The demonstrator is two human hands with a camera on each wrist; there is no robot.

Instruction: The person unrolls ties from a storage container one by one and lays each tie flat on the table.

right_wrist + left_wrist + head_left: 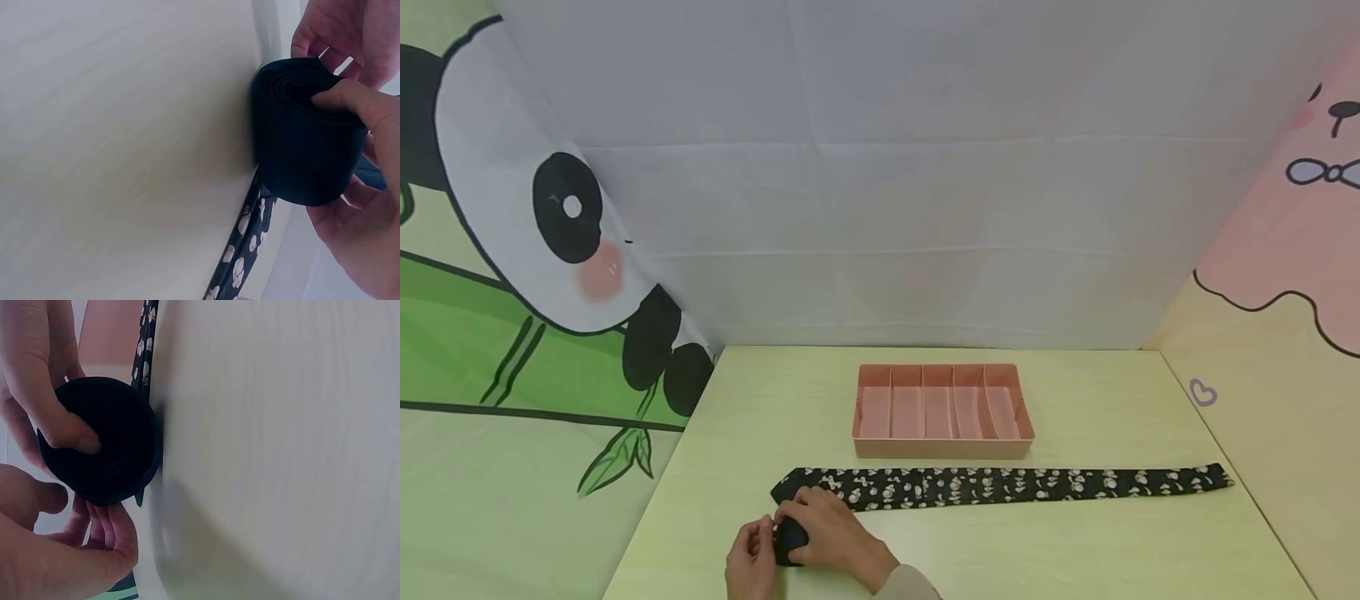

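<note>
A plain dark necktie (306, 150) is wound into a thick roll standing near the table's left front. My right hand (837, 531) grips the roll, its thumb pressed on the coiled end in the left wrist view. Beside it, the curled fingers of my left hand (751, 557) hold the roll's left side; the exact contact is partly hidden. Just behind the hands, a black necktie (985, 487) with a pale floral-looking print lies stretched flat across the table, its wide pointed end at the left. My right hand overlaps its lower edge in the head view.
A pink tray (943, 450) with several long compartments stands behind the printed necktie. The pale yellow table (1075, 550) meets a white cloth backdrop (917, 208), with a panda-printed panel (512, 208) at left and a pink figure panel (1292, 250) at right.
</note>
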